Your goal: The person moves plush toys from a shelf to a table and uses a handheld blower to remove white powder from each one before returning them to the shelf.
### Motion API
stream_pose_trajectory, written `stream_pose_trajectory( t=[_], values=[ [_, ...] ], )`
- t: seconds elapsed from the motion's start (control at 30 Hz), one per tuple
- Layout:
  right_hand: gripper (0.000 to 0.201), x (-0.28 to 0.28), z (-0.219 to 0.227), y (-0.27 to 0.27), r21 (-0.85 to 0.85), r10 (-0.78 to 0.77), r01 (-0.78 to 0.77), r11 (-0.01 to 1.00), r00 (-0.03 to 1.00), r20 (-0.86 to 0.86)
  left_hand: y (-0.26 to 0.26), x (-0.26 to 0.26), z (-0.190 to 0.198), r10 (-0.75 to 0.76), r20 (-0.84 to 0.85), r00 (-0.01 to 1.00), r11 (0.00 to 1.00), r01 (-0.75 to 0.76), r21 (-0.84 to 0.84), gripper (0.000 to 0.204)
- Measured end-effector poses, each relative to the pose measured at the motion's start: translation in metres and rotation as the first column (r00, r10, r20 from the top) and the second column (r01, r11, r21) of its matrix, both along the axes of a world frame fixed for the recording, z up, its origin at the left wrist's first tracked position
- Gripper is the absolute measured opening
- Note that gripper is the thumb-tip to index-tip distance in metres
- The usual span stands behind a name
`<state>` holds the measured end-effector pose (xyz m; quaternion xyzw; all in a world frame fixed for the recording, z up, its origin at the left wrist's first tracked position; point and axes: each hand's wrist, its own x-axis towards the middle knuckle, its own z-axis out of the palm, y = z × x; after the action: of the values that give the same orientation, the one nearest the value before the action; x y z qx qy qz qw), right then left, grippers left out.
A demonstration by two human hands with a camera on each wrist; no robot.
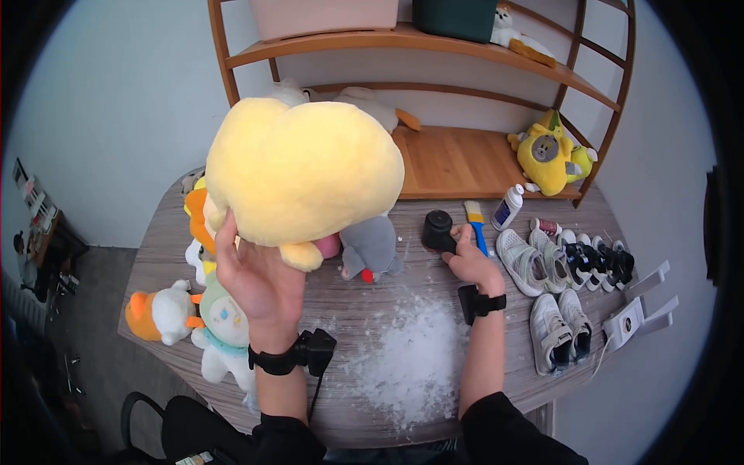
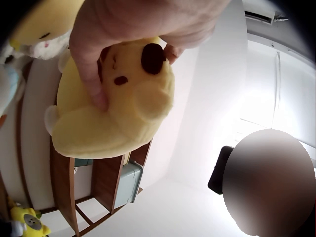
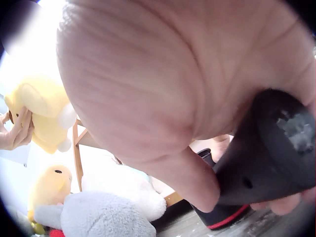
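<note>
My left hand (image 1: 263, 283) grips a large pale yellow plush toy (image 1: 306, 167) and holds it up above the table. In the left wrist view its fingers press into the toy's face, beside a dark brown nose and an eye. My right hand (image 1: 474, 261) grips the handle (image 3: 269, 153) of a black handheld tool (image 1: 438, 229) with a round head. A red ring runs round that head in the right wrist view. Just behind the raised toy, a grey plush toy (image 1: 372, 246) rests on the table. White flaky bits (image 1: 411, 360) lie spread between my forearms.
Several plush toys, among them a white and orange one (image 1: 167, 311) and a green-hooded one (image 1: 221, 329), crowd the left side. A blue brush (image 1: 475, 225), a white bottle (image 1: 508, 207), several shoes (image 1: 554, 333) and a white router (image 1: 626, 322) stand right. A wooden shelf (image 1: 457, 159) rises behind.
</note>
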<state>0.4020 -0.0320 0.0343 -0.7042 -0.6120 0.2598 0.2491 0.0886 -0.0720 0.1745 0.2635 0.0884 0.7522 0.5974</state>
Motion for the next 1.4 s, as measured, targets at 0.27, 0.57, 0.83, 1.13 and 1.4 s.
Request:
stream_pose_trajectory(
  t=[0.27, 0.57, 0.83, 1.13, 1.4],
  values=[
    [0.060, -0.002, 0.005, 0.001, -0.069, -0.016, 0.016, 0.998, 1.000, 0.001, -0.002, 0.007, 0.002, -0.116, -0.101, 0.988, 0.992, 0.112, -0.051, 0.051],
    [0.113, -0.038, 0.109, -0.049, 0.430, 0.453, -0.237, 0.871, 0.724, -0.520, 0.001, 0.018, -0.014, -0.254, -0.394, 0.883, 0.965, 0.206, -0.162, 0.049],
    [0.082, -0.052, 0.134, -0.030, 0.616, 0.369, -0.014, 0.787, 0.811, -0.454, 0.014, 0.024, -0.019, -0.344, -0.380, 0.859, 0.937, 0.338, -0.085, 0.055],
    [0.056, 0.083, 0.213, 0.075, 0.475, -0.081, 0.173, 0.863, 0.975, -0.209, 0.030, -0.002, -0.026, -0.196, -0.500, 0.844, 0.979, 0.201, -0.046, 0.054],
    [0.058, 0.208, 0.190, 0.173, 0.109, -0.312, 0.338, 0.935, 0.929, -0.201, 0.035, -0.003, -0.028, -0.137, -0.530, 0.837, 0.989, 0.090, -0.115, 0.054]
  ],
)
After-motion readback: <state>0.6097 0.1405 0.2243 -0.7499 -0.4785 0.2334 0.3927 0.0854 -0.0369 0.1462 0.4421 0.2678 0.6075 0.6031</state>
